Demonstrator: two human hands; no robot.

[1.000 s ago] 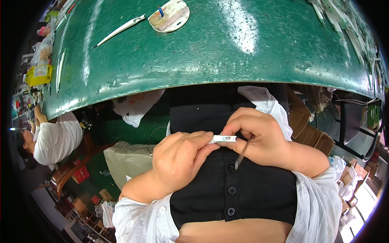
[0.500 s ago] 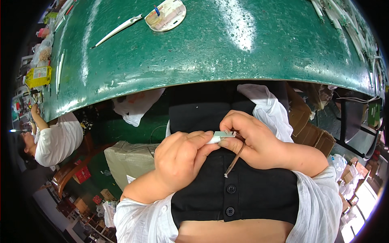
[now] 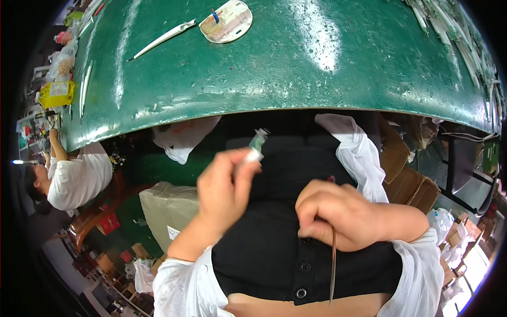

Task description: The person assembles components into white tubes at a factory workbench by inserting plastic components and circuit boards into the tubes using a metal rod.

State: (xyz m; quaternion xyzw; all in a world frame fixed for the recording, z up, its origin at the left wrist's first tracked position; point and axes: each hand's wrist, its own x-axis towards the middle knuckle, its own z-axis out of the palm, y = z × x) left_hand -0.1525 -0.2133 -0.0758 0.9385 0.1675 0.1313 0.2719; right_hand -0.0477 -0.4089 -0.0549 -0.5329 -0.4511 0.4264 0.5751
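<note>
My left hand (image 3: pixel 224 185) is raised in front of my chest and pinches a small green and white tube-like piece (image 3: pixel 257 142) that points up toward the table edge. My right hand (image 3: pixel 338 214) is lower, closed around a thin metal rod (image 3: pixel 332 267) that hangs down past my black buttoned garment. The two hands are apart. A green table (image 3: pixel 274 58) fills the upper part of the view.
On the table lie a beige oval tray (image 3: pixel 227 21) with a blue pen, a long white strip (image 3: pixel 163 38) and several green strips at the right rim (image 3: pixel 449 31). A seated person in white (image 3: pixel 74 177) is at the left. Cardboard boxes (image 3: pixel 406 174) stand right.
The hands, joined on the small piece before, have separated. My left hand lifted the piece up and left; my right hand dropped with the rod now pointing down.
</note>
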